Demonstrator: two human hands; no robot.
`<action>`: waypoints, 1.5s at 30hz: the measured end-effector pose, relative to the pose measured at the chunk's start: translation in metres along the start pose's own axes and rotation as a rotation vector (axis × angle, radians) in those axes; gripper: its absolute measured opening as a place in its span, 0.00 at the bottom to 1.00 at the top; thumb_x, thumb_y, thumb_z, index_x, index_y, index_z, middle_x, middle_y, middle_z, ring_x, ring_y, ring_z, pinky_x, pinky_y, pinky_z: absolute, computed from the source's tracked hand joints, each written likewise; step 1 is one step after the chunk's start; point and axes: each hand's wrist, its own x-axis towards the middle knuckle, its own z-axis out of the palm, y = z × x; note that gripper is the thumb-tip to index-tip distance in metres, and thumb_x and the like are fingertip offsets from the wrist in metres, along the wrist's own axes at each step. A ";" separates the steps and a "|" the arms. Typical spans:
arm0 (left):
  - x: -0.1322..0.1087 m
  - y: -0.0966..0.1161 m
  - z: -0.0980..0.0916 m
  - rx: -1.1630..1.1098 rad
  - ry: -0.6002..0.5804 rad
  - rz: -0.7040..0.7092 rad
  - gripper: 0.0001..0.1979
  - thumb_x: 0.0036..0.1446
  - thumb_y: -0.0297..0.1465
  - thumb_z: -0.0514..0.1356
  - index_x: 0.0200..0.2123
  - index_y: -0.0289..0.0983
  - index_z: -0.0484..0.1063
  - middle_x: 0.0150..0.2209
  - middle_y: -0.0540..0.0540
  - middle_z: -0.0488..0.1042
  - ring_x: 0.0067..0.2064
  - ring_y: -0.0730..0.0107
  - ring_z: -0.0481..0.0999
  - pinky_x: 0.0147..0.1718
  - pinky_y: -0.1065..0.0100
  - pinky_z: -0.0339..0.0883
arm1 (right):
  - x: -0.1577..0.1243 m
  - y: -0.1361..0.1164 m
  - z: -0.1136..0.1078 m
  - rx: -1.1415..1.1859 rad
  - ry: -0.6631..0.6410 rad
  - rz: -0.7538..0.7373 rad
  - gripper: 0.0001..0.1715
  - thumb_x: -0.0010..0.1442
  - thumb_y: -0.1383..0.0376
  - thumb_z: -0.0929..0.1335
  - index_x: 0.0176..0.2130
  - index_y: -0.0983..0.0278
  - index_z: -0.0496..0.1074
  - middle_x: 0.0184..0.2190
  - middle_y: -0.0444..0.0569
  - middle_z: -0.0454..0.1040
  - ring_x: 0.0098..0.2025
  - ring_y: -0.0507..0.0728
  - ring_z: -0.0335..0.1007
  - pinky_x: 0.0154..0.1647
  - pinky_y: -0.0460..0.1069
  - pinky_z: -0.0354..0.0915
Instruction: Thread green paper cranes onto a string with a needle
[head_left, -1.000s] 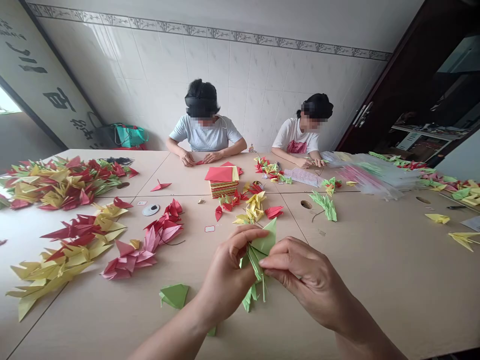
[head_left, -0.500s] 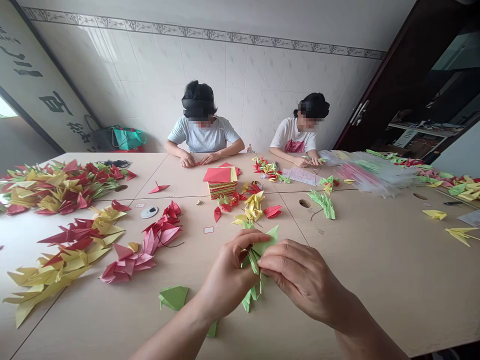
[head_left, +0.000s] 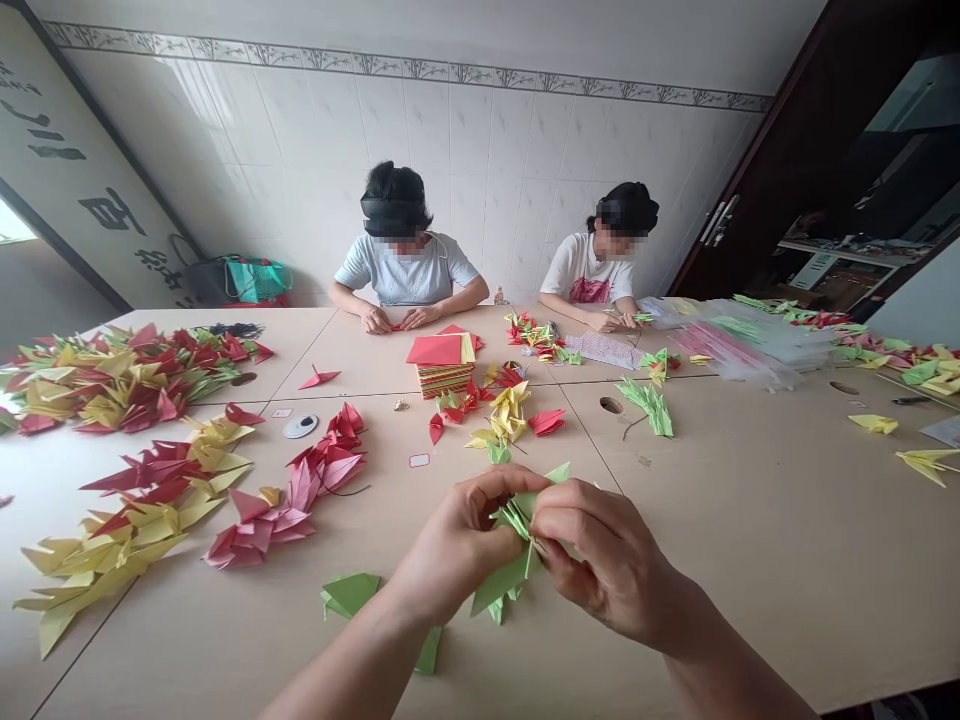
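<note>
Over the table's near middle, both my hands are closed on a light green folded paper crane (head_left: 504, 578). My left hand (head_left: 461, 545) pinches its body from the left, fingers over the top. The fingertips of my right hand (head_left: 611, 555) grip its right side, and part of the crane is hidden behind them. Below the hands more green paper cranes (head_left: 498, 610) show in part. A green folded piece (head_left: 351, 595) lies left of my left wrist, and another green piece (head_left: 428, 652) peeks out beside my forearm. Just beyond my fingers sit yellow cranes (head_left: 508, 412).
Rows of yellow and red cranes (head_left: 150, 500) and pink cranes (head_left: 262, 525) lie at left, before a large mixed heap (head_left: 112, 375). A stack of coloured paper (head_left: 444, 368) stands mid-table. Plastic sleeves (head_left: 750, 345) lie far right. Two people (head_left: 405, 265) work opposite.
The green crane has turned in my hands: its wing now spreads below my left thumb, and the pointed folds lie between my fingers. My right fingers have shifted slightly right.
</note>
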 end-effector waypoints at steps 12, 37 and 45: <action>0.003 -0.001 0.003 0.061 0.054 -0.029 0.22 0.40 0.20 0.58 0.42 0.35 0.75 0.37 0.48 0.73 0.32 0.73 0.68 0.28 0.74 0.58 | -0.002 -0.001 -0.001 0.093 0.125 0.015 0.13 0.57 0.77 0.62 0.38 0.59 0.64 0.27 0.44 0.73 0.28 0.54 0.71 0.27 0.47 0.66; 0.016 -0.013 -0.018 0.734 0.301 0.290 0.23 0.47 0.19 0.52 0.46 0.39 0.74 0.50 0.46 0.72 0.36 0.71 0.74 0.31 0.70 0.69 | -0.029 -0.011 -0.065 0.495 1.098 0.622 0.07 0.53 0.66 0.71 0.30 0.56 0.68 0.17 0.36 0.74 0.17 0.55 0.73 0.12 0.47 0.66; 0.007 -0.004 -0.039 1.248 0.641 0.547 0.22 0.50 0.21 0.53 0.47 0.39 0.74 0.50 0.45 0.75 0.50 0.59 0.75 0.46 0.62 0.71 | -0.077 0.022 -0.082 0.664 1.048 1.050 0.04 0.54 0.62 0.69 0.29 0.52 0.69 0.19 0.41 0.76 0.19 0.55 0.69 0.17 0.49 0.65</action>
